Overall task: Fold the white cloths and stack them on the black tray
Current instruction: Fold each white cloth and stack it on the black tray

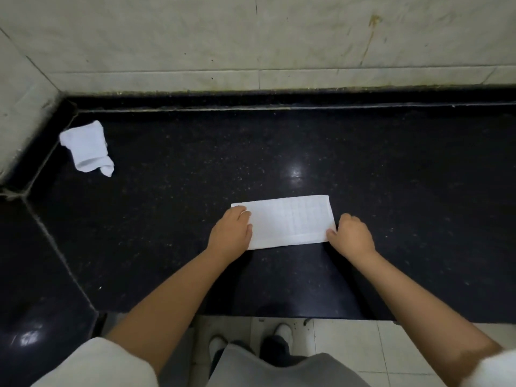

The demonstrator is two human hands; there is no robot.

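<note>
A white cloth (287, 222) lies flat on the black speckled counter (167, 191), near its front edge and about in the middle of the view. It is folded into a long rectangle, with crisp straight edges, a faint woven grid on its top face and a narrow band of lower layer showing along the near side. The left hand (230, 233) rests palm down on the cloth's left end, fingers (241, 212) close together and curled over the far left corner, pressing it to the counter. The right hand (353, 236) sits at the cloth's right end, fingers curled in toward the palm, with the thumb (332, 233) touching the near right corner; whether it pinches the edge or only presses it cannot be told. A second white cloth (88, 148) lies crumpled well apart, at the far left of the counter by the corner of the tiled wall (251, 37), loosely bunched with one end twisted.
</note>
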